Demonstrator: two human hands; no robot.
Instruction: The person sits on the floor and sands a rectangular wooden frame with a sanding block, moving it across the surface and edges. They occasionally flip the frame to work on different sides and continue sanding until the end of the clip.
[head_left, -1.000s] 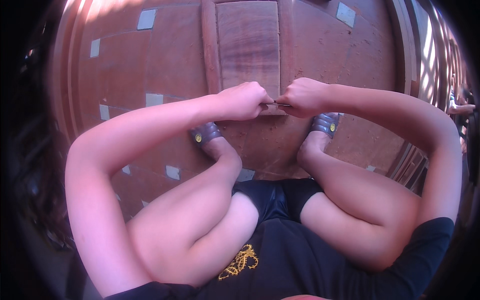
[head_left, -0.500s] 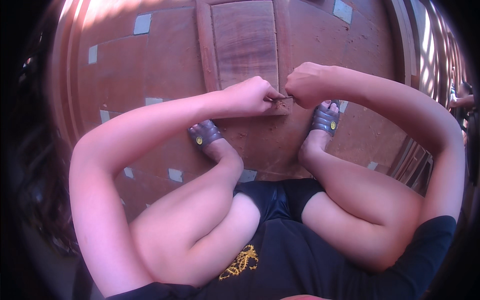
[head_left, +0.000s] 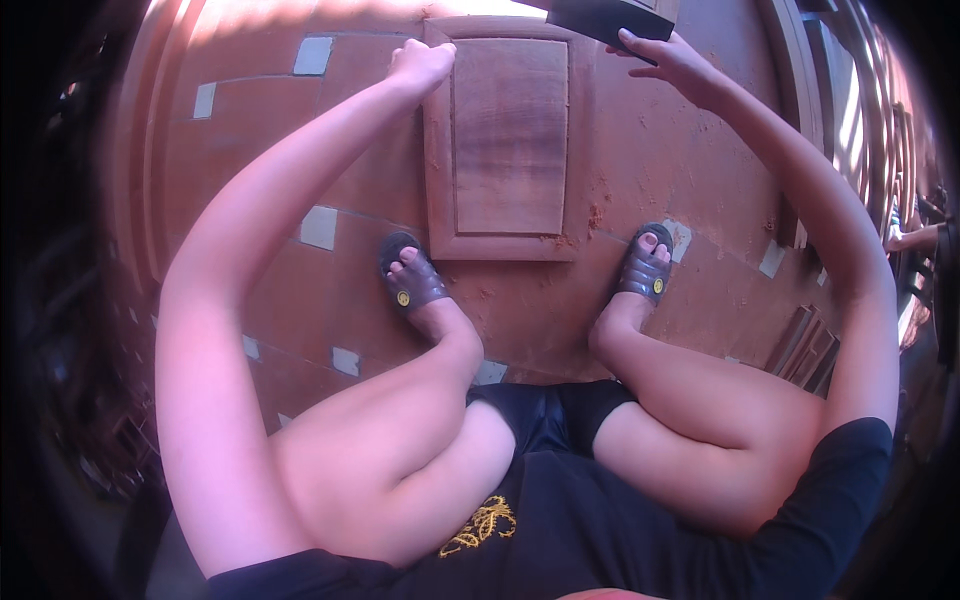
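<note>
Treat the framed wooden panel flat on the tiled floor as stiff and likely heavy, best held by both long edges, with left hand curled closed near its top left corner and right hand gripping a dark block by the right.

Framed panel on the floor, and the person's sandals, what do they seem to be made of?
The framed panel looks like wood, reddish brown and seemingly unvarnished: darker, grain-like bands cross its middle, with little shine. The sandals look like molded rubber or plastic, dark and smooth: their straps have rounded ridges and a faint sheen. Which of those two, I can't tell.
</note>
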